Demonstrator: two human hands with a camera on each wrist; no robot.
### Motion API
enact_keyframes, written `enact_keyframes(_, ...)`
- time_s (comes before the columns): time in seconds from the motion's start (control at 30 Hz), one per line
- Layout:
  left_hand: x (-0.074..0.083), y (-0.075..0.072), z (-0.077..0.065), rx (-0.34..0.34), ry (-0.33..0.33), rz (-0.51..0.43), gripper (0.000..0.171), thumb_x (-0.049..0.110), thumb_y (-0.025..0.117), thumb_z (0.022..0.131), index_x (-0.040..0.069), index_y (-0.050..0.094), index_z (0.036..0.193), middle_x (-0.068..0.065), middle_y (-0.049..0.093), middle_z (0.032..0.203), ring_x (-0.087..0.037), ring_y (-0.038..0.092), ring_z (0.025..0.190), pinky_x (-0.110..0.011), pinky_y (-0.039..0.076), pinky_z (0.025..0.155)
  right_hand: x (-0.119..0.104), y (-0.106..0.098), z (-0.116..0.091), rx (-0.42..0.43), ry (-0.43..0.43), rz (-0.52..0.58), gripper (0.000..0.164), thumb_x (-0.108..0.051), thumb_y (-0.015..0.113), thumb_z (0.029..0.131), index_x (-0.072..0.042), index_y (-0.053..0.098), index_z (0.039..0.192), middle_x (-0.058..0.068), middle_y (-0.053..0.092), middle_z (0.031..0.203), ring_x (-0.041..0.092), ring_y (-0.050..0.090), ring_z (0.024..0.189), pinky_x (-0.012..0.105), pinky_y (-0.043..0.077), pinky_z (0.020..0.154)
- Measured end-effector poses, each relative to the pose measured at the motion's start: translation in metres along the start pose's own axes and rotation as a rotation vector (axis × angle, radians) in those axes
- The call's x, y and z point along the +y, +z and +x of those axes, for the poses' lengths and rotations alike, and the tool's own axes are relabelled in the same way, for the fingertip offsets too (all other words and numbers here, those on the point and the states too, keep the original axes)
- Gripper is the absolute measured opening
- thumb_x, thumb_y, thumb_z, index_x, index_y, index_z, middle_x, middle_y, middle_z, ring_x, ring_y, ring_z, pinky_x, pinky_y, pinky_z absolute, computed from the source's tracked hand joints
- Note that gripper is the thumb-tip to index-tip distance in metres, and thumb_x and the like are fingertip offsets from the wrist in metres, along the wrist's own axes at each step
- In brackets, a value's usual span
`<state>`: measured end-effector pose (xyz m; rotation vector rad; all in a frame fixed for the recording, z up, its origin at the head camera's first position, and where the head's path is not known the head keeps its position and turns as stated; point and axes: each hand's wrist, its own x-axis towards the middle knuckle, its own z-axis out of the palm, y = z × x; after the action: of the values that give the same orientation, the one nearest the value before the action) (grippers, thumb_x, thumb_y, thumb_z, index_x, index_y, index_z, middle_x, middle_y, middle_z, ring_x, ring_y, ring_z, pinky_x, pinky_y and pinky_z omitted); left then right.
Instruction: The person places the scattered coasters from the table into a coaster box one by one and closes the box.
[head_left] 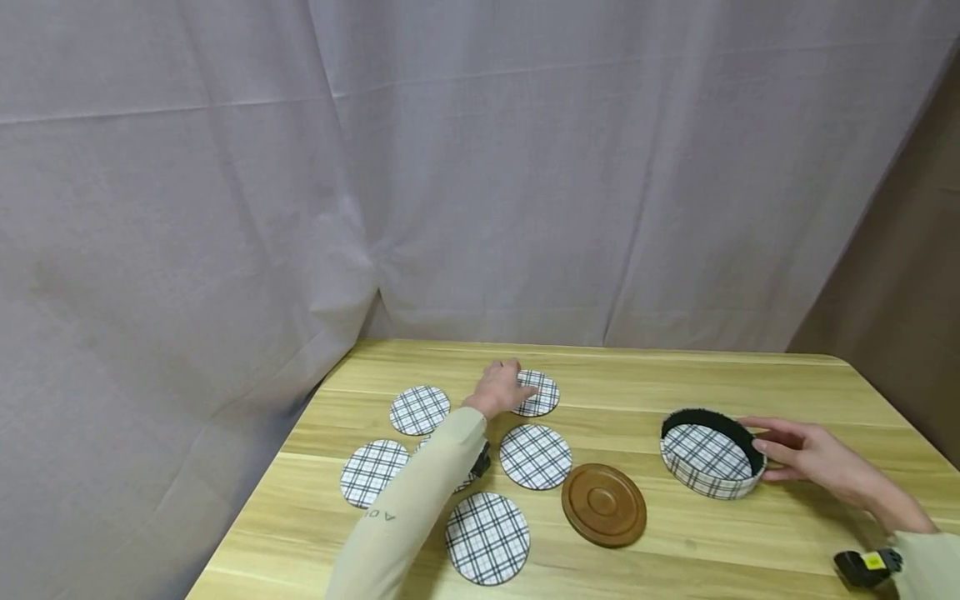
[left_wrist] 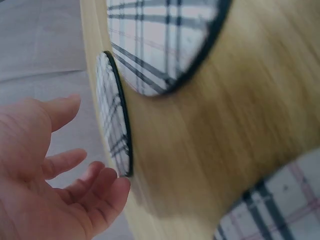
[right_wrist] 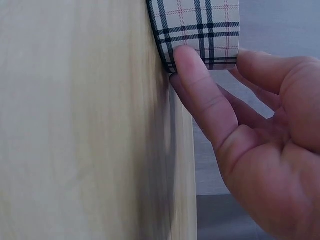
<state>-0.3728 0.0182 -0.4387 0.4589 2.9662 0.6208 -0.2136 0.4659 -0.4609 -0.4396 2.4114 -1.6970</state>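
My left hand (head_left: 497, 389) reaches over the far side of the table, at the left edge of a round plaid coaster (head_left: 543, 393). In the left wrist view its fingers are relaxed and apart, the fingertips right by the dark rim of that coaster (left_wrist: 113, 107). At the right, a shallow round plaid box (head_left: 708, 483) with a black inner wall stands on the table, a plaid disc on its floor. My right hand (head_left: 821, 458) holds the box's right side, thumb at the rim and fingers against the outer wall (right_wrist: 212, 30).
Several more plaid coasters (head_left: 487, 539) lie flat on the wooden table (head_left: 712, 558), one partly hidden under the left sleeve (head_left: 420, 508). A brown wooden disc (head_left: 603, 506) lies between the coasters and the box. Grey cloth (head_left: 495, 208) hangs behind the table.
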Motion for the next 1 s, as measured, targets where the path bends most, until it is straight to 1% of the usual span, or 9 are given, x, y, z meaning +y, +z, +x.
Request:
enact_keyframes(0.2,-0.008,0.002,0.003,0.016,-0.045,0.007,0.061,0.047,0.065,0.091,0.007,0.05,0.135,-0.018,0.051,0.136,-0.032,0.047,0.128,-0.046,0.048,0.102,-0.001,0.0,0.001,0.002,0.034,-0.002,0.042,-0.005,0.05,0.101,-0.013,0.05,0.142,-0.032,0.057,0.118,0.008,0.067,0.097,0.038,0.06,0.076)
enact_keyframes(0.43,-0.007,-0.001,0.001,-0.024,-0.111,0.007,0.074,0.05,0.064,0.091,0.006,0.04,0.146,-0.023,0.042,0.147,-0.037,0.041,0.135,-0.051,0.044,0.106,-0.002,0.0,0.002,0.013,0.066,-0.013,0.042,-0.007,0.051,0.101,-0.013,0.051,0.142,-0.032,0.057,0.116,0.007,0.067,0.097,0.037,0.06,0.075)
enact_keyframes(0.57,-0.006,0.0,0.001,-0.026,-0.139,0.011,0.079,0.053,0.066,0.089,0.006,0.039,0.146,-0.023,0.043,0.144,-0.036,0.044,0.131,-0.05,0.047,0.102,-0.001,0.0,0.002,0.006,0.056,0.004,0.041,-0.006,0.051,0.101,-0.016,0.052,0.141,-0.032,0.058,0.116,0.008,0.067,0.097,0.037,0.06,0.075)
enact_keyframes(0.7,-0.007,0.001,0.002,-0.035,-0.179,-0.013,0.083,0.055,0.07,0.085,0.007,0.04,0.146,-0.024,0.044,0.141,-0.036,0.046,0.127,-0.05,0.049,0.098,-0.001,0.0,0.003,0.001,0.045,0.027,0.041,-0.005,0.05,0.101,-0.018,0.054,0.14,-0.031,0.059,0.117,0.009,0.068,0.096,0.038,0.06,0.076)
enact_keyframes(0.77,-0.009,0.001,0.003,-0.042,-0.187,-0.024,0.08,0.055,0.071,0.083,0.004,0.047,0.14,-0.023,0.047,0.137,-0.035,0.049,0.122,-0.048,0.051,0.095,-0.001,0.001,0.003,0.004,0.042,0.029,0.041,-0.005,0.05,0.101,-0.018,0.054,0.14,-0.03,0.059,0.117,0.009,0.068,0.096,0.038,0.06,0.076)
enact_keyframes(0.87,-0.011,0.001,0.007,-0.053,-0.187,-0.019,0.067,0.057,0.074,0.079,0.003,0.061,0.118,-0.02,0.055,0.124,-0.032,0.053,0.11,-0.044,0.053,0.088,-0.002,0.001,0.004,0.009,0.044,0.02,0.041,-0.005,0.051,0.101,-0.016,0.052,0.141,-0.03,0.059,0.117,0.009,0.068,0.097,0.037,0.06,0.076)
enact_keyframes(0.93,-0.012,0.001,0.008,-0.061,-0.188,-0.02,0.061,0.057,0.076,0.077,0.004,0.063,0.104,-0.017,0.058,0.115,-0.03,0.055,0.102,-0.042,0.053,0.083,-0.003,0.001,0.004,0.009,0.047,0.017,0.041,-0.006,0.051,0.101,-0.015,0.052,0.142,-0.03,0.059,0.117,0.008,0.068,0.097,0.037,0.06,0.076)
enact_keyframes(0.97,-0.013,0.0,0.009,-0.065,-0.188,-0.023,0.06,0.057,0.076,0.076,0.004,0.063,0.101,-0.016,0.058,0.113,-0.029,0.055,0.101,-0.041,0.053,0.083,-0.004,0.002,0.004,0.007,0.047,0.017,0.041,-0.006,0.051,0.101,-0.013,0.051,0.142,-0.03,0.059,0.117,0.008,0.068,0.097,0.037,0.06,0.076)
enact_keyframes(1.0,-0.014,0.0,0.009,-0.067,-0.189,-0.028,0.063,0.057,0.077,0.076,0.003,0.063,0.104,-0.016,0.058,0.112,-0.03,0.055,0.101,-0.042,0.053,0.085,-0.004,0.002,0.004,0.006,0.047,0.016,0.041,-0.006,0.051,0.101,-0.013,0.051,0.142,-0.03,0.059,0.117,0.008,0.068,0.097,0.038,0.06,0.076)
